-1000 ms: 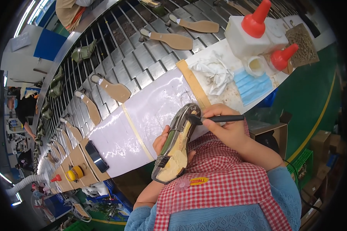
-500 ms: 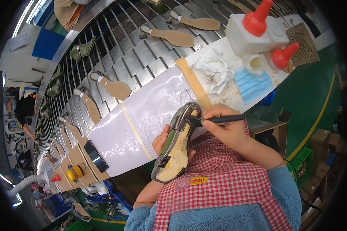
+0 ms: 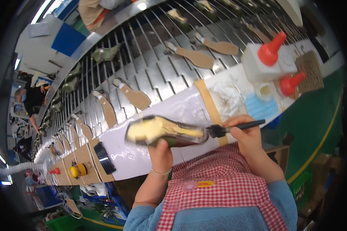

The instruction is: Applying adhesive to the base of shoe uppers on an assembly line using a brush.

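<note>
Wrapped round a dark green shoe (image 3: 169,130) from below, my left hand (image 3: 161,154) holds it level with its pale yellow underside up. The shoe is smeared by motion, and most of my left fingers are hidden beneath it. Pinched in my right hand (image 3: 247,135) is a black brush (image 3: 217,131), its bristles at the shoe's right end; I cannot tell whether they touch. Below both hands lies a shiny white work surface (image 3: 123,144).
Tan soles (image 3: 134,95) and green shoes (image 3: 105,54) rest on the slatted metal conveyor (image 3: 154,73) beyond. White bottles with red caps (image 3: 272,48) and a small open jar (image 3: 264,92) stand at right. A phone (image 3: 104,158) and yellow tape roll (image 3: 77,170) lie at left.
My left hand has swung the shoe from nearly upright to level, its wide end now to the left. The brush in my right hand has shifted slightly right. The whole view has turned a little.
</note>
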{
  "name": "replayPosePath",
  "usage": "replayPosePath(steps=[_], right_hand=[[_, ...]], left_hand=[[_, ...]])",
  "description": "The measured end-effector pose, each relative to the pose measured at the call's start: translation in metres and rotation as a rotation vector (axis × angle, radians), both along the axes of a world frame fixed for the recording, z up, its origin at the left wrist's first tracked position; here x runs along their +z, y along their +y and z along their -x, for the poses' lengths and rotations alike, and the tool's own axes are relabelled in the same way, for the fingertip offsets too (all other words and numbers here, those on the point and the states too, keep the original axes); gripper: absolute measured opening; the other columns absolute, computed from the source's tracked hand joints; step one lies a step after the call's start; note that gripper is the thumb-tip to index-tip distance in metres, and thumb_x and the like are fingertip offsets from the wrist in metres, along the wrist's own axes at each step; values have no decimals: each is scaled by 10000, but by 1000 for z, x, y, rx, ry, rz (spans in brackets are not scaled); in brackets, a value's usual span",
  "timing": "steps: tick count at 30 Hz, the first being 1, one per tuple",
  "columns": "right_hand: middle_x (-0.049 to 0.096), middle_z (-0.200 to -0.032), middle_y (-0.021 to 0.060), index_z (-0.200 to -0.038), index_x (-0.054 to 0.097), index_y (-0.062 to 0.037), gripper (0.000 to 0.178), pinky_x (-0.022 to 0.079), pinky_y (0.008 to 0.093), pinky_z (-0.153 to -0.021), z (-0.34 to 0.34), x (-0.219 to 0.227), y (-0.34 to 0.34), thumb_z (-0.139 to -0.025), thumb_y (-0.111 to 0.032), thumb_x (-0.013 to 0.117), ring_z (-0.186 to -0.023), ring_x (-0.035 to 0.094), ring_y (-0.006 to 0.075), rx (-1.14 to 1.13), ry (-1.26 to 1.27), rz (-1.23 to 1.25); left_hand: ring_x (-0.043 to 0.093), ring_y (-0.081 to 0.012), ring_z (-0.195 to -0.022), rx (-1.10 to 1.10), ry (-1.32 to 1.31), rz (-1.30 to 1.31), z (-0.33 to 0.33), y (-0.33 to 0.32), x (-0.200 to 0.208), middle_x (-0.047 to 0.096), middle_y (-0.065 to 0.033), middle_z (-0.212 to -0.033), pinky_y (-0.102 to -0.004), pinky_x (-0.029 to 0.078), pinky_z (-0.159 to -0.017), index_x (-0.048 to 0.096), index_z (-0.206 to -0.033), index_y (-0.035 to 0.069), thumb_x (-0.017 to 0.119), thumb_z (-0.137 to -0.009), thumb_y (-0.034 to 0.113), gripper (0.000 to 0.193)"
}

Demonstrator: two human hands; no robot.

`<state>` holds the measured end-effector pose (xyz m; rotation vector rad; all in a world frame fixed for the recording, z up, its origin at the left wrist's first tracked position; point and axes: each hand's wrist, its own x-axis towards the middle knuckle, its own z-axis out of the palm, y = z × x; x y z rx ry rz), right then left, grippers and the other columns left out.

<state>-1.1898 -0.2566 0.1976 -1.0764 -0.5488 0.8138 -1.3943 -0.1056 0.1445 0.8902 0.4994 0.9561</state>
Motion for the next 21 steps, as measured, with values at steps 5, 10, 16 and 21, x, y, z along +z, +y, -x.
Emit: replayPosePath(steps=[5, 10, 16, 21], right_hand=[[634, -955, 132, -911, 596, 0, 154, 450, 329, -864, -14, 14, -3, -769, 6, 655, -924, 596, 207, -66, -111, -23], [619, -951, 147, -905, 580, -7, 172, 441, 345, -874, -29, 17, 7, -748, 13, 648, -928, 585, 225, -132, -60, -6], [612, -911, 155, -898, 556, -15, 214, 444, 356, -851, -43, 18, 36, -734, -62, 685, -886, 590, 242, -207, -21, 87], [613, -914, 159, -900, 556, -15, 226, 447, 347, -841, -55, 12, 55, -734, -81, 695, -877, 597, 242, -257, -26, 134]], left_hand=[[497, -234, -1173, -108, -104, 337, -9, 103, 39, 530, -86, -1255, -414, 387, -1020, 432, -1291, 34, 589, -894, 273, 489], [521, -243, -1156, -122, -172, 19, -55, 230, 74, 557, -76, -1242, -410, 397, -1007, 476, -1279, 74, 626, -847, 105, 459], [600, -214, -987, -144, 93, -57, -150, 371, 62, 627, -47, -1068, -397, 494, -829, 575, -1120, 65, 651, -703, -86, 450], [576, -281, -1029, -221, 167, -2, -182, 458, 9, 611, -78, -1067, -513, 479, -796, 546, -1139, 66, 485, -665, -129, 516]])
